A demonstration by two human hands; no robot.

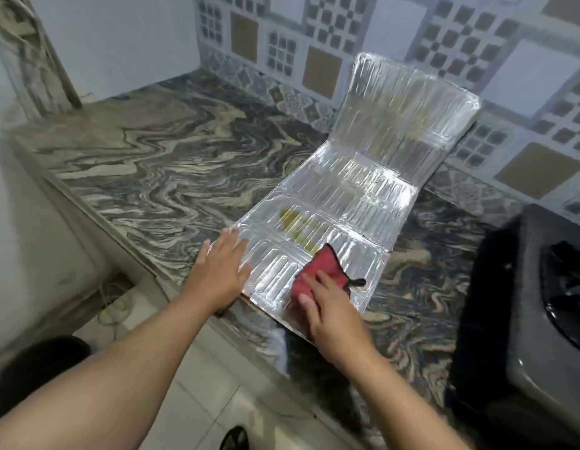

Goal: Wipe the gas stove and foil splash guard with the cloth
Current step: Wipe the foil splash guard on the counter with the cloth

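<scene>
The foil splash guard [356,196] lies unfolded across the marble counter, its far panel propped up against the tiled wall. A yellowish greasy stain [298,224] marks its middle panel. My right hand [330,306] presses a red cloth [317,271] flat on the near panel, just below the stain. My left hand [222,271] rests flat, fingers spread, on the guard's near left corner and the counter edge. The gas stove [542,319] sits at the right, dark, with a black burner grate partly in view.
The swirled marble counter [171,164] stretches left and back to patterned wall tiles [314,43]. Its front edge drops to a pale tiled floor [197,384]. A coiled cord [116,303] lies on the floor at the left.
</scene>
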